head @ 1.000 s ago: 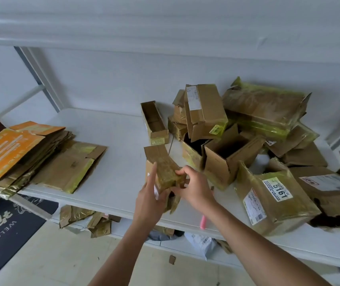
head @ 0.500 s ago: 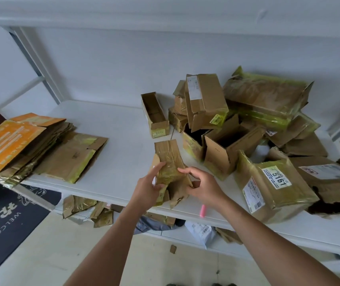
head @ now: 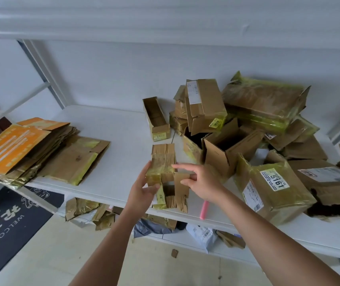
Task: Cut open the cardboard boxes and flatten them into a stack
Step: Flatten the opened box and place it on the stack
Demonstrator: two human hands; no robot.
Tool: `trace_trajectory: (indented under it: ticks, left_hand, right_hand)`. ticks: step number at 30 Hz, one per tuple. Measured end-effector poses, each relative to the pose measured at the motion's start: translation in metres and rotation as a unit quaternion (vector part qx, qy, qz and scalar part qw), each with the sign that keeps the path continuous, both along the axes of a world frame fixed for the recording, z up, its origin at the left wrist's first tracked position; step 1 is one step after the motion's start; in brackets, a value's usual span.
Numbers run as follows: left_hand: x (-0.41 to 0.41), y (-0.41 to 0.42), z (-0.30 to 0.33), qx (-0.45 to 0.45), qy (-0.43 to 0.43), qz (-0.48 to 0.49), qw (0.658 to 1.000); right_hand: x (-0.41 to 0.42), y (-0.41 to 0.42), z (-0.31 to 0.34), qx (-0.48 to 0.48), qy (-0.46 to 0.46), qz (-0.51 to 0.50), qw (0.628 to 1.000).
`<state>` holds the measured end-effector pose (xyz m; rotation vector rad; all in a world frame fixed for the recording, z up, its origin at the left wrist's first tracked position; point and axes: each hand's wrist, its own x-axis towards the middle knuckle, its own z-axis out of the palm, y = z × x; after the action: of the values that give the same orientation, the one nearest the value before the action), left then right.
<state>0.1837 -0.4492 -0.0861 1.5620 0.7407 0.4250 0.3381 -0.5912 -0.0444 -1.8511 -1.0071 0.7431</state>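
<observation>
A small brown cardboard box point(head: 163, 162) with yellow tape lies nearly flat on the white shelf point(head: 113, 141), its cut flaps spread toward the front edge. My left hand point(head: 142, 187) grips its left side, thumb on the front. My right hand point(head: 198, 180) touches the right flap with extended fingers. A stack of flattened boxes point(head: 30, 149) with an orange one on top lies at the left. A heap of unflattened boxes point(head: 247, 131) fills the right side. A pink cutter point(head: 203, 209) lies on the shelf near my right wrist.
An open narrow box point(head: 156, 118) stands behind the one I hold. A taped box labelled 5161 point(head: 272, 188) sits at the front right. Cardboard scraps and bags point(head: 94, 211) lie on the lower shelf. A dark welcome mat point(head: 6, 223) covers the floor at left.
The small box went from held up and folded to pressed down on the shelf with its flaps spread. My right hand let go of its grip and now reaches with straight fingers.
</observation>
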Motion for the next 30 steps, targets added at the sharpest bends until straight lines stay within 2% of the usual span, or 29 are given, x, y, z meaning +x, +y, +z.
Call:
trace_trajectory:
  ticks: [4, 7, 10, 12, 16, 20, 26, 30]
  left_hand:
    - [0.001, -0.003, 0.003, 0.044, 0.038, -0.010, 0.998]
    - [0.009, -0.007, 0.005, 0.050, 0.049, 0.044, 0.997]
    - [0.018, -0.011, 0.009, 0.082, 0.079, 0.111, 0.987]
    - [0.019, -0.012, 0.009, 0.079, 0.087, 0.122, 0.986]
    - [0.011, -0.012, 0.009, 0.070, 0.063, 0.078, 0.993]
    - [0.001, -0.008, 0.007, 0.004, 0.020, 0.043, 0.999]
    - [-0.014, 0.006, 0.014, -0.005, 0.036, -0.070, 0.997]
    - [-0.020, 0.015, 0.018, 0.018, 0.055, -0.094, 0.994]
  right_hand:
    - [0.002, 0.008, 0.004, -0.014, -0.071, 0.044, 0.996]
    - [0.000, 0.020, 0.004, -0.012, -0.112, 0.058, 0.992]
    - [-0.006, 0.031, 0.003, -0.007, -0.117, 0.062, 0.991]
    - [-0.006, 0.035, 0.000, 0.001, -0.119, 0.043, 0.992]
    - [-0.005, 0.034, -0.004, 0.006, -0.116, 0.026, 0.993]
    - [-0.006, 0.035, -0.006, 0.008, -0.108, 0.020, 0.994]
    - [-0.003, 0.034, -0.009, 0.011, -0.101, 0.028, 0.994]
    - [-0.004, 0.034, -0.008, 0.005, -0.098, 0.031, 0.995]
